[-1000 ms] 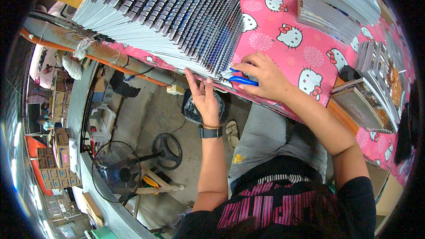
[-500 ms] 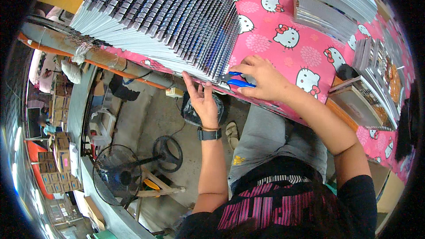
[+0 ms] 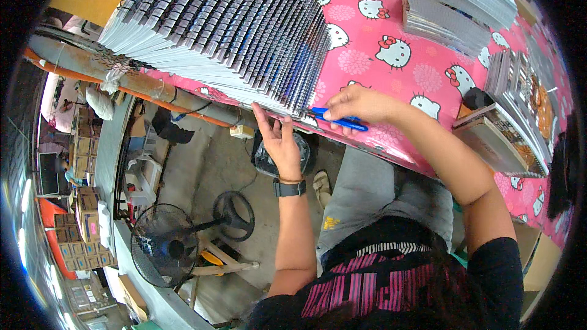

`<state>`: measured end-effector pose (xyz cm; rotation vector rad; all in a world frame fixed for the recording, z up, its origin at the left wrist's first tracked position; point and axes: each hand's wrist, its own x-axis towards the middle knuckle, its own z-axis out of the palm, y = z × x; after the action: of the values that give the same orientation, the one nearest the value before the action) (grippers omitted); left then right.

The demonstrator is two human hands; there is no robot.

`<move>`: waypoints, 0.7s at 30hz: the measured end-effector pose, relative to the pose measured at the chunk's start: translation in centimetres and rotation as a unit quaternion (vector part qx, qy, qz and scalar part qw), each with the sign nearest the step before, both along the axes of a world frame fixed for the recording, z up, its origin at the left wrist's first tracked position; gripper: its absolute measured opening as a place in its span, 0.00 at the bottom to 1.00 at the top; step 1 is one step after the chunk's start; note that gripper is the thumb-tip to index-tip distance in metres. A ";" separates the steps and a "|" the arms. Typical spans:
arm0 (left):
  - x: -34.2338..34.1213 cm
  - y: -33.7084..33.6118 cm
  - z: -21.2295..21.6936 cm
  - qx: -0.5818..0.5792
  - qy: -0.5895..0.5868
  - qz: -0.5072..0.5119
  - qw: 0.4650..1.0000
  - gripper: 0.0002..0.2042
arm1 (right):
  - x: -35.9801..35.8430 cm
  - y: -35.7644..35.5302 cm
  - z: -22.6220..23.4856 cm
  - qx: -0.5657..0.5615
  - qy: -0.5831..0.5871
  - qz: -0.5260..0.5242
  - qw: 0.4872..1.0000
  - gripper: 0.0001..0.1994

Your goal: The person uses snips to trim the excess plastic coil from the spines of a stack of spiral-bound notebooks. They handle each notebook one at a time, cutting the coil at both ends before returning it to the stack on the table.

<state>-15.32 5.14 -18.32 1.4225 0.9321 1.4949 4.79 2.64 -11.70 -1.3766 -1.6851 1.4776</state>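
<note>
A long stack of wire-bound notebooks [image 3: 244, 30] leans in overlapping rows at the table's near left, black coils uppermost. My left hand [image 3: 283, 150], in a dark wristwatch, has its fingers stretched out against the white page edges at the stack's near end. Gripped in my right hand [image 3: 361, 107] is a pair of blue-handled pliers [image 3: 351, 125]. Their jaws point left at the coil end of the nearest notebooks. The handles lie close together. Whether the jaws bite on the wire is too small to tell.
A pink patterned cloth [image 3: 373, 43] covers the table. Piles of bound books [image 3: 452, 24] stand at the back right, with more books [image 3: 520, 116] at the right edge. Below the table edge are a black-lined bin [image 3: 269, 162] and a floor fan [image 3: 168, 244].
The pliers' handles have come together from a wide spread. My right hand has turned over them, knuckles higher. My left hand stays nearly in place.
</note>
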 end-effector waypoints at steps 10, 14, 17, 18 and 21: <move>-0.2 0.2 -0.7 -0.008 -0.009 0.000 1.000 0.36 | -0.3 -0.8 -2.6 0.360 -0.209 -0.028 0.909 0.21; -0.3 0.2 -0.6 -0.006 -0.006 0.005 1.000 0.36 | 0.1 0.0 -2.1 0.259 -0.119 0.011 0.958 0.21; -0.2 0.1 -0.5 -0.014 -0.014 0.001 1.000 0.37 | 0.1 -0.4 -2.1 0.321 -0.176 -0.026 0.930 0.22; -0.2 0.1 -0.4 -0.011 -0.011 0.001 1.000 0.37 | 0.1 -0.7 -2.2 0.360 -0.204 -0.043 0.910 0.22; -0.3 0.1 -0.6 -0.004 0.003 0.011 1.000 0.37 | -0.3 -1.3 -1.8 0.359 -0.223 -0.047 0.905 0.23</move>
<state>-15.63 5.28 -18.93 1.4144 0.9599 1.5024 4.50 1.37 -13.47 -1.3764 -2.0964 0.3833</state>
